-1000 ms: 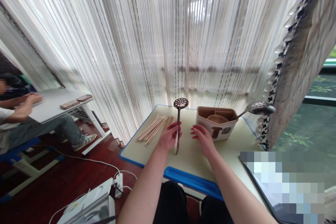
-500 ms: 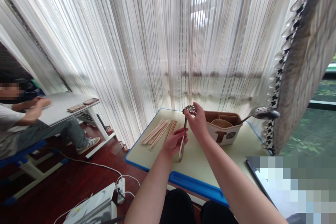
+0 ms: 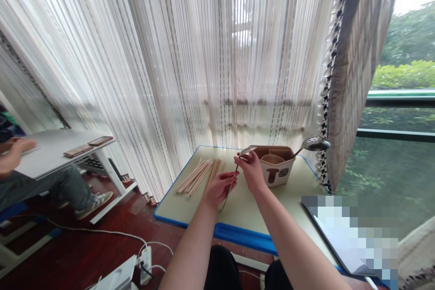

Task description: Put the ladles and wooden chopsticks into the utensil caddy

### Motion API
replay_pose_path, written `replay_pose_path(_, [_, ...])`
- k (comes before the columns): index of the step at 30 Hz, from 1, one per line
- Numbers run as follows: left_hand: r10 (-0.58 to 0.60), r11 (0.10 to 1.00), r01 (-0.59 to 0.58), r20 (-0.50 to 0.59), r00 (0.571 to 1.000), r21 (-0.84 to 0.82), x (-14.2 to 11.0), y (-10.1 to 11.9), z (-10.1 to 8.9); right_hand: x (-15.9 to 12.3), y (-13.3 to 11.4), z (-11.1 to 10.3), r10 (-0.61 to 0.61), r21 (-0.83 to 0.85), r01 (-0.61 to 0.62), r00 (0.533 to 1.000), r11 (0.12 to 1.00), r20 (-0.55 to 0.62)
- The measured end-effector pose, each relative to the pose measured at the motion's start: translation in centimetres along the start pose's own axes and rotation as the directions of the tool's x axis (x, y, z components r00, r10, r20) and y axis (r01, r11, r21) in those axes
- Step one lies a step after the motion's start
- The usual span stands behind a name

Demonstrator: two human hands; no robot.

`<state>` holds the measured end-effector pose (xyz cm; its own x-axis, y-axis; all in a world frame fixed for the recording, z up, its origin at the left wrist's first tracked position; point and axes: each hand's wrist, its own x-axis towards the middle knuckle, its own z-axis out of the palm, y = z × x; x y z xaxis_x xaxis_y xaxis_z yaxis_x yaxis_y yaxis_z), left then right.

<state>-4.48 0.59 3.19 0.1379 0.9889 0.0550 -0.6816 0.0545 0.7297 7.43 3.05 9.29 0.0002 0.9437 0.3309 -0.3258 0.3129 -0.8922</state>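
Note:
A metal slotted ladle (image 3: 227, 199) is held tilted above the table between both hands, its thin edge turned toward me. My left hand (image 3: 220, 187) is closed round the middle of the handle. Higher up, my right hand (image 3: 250, 168) grips it close to the head, which the fingers partly cover. Just behind my right hand stands a brown and white utensil holder (image 3: 278, 176) with compartments. Another slotted ladle (image 3: 315, 144) leans out of its right side. Left of my hands, several wooden chopsticks (image 3: 193, 176) lie in a loose bunch on the table (image 3: 183, 208).
A tablet-like device (image 3: 326, 231) lies at the table's right edge, partly blurred out. Striped curtains (image 3: 170, 77) hang behind the table. At far left, another person's hand (image 3: 16, 152) is over a second table (image 3: 50, 163). Cables and a power strip (image 3: 146, 263) lie on the floor.
My right hand has moved from beside the utensil holder to the ladle's head and taken hold there. The ladle has been turned so its head shows edge-on. The view has shifted right.

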Motion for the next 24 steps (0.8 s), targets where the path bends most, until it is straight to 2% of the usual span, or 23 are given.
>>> replay_pose_path(6, [0.017, 0.989, -0.007, -0.071, 0.997, 0.146, 0.2, -0.5, 0.5, -0.1, -0.2, -1.4, -0.034, -0.071, 0.028, 0.996, 0.997, -0.088])
replay_pose_path(15, [0.183, 0.927, -0.14, -0.093, 0.979, 0.349, 0.5, -0.7, 0.7, 0.9, -1.7, -2.4, -0.084, -0.169, 0.073, 0.995, 0.983, -0.062])
replay_pose_path(18, [0.189, 0.915, -0.15, -0.071, 0.979, 0.375, 0.5, -0.8, 0.9, 1.4, -2.2, -2.5, -0.1, -0.182, 0.088, 0.993, 0.979, -0.058])
replay_pose_path(21, [0.176, 0.884, -0.127, -0.067, 0.982, 0.45, 0.3, -0.9, 1.2, 1.5, -2.1, -2.6, -0.075, -0.175, 0.067, 0.996, 0.982, -0.043])
replay_pose_path(24, [0.17, 0.84, -0.121, -0.044, 0.985, 0.529, 0.1, -0.8, 1.5, 1.6, -1.7, -2.8, 0.003, -0.127, -0.001, 1.0, 0.992, 0.018])
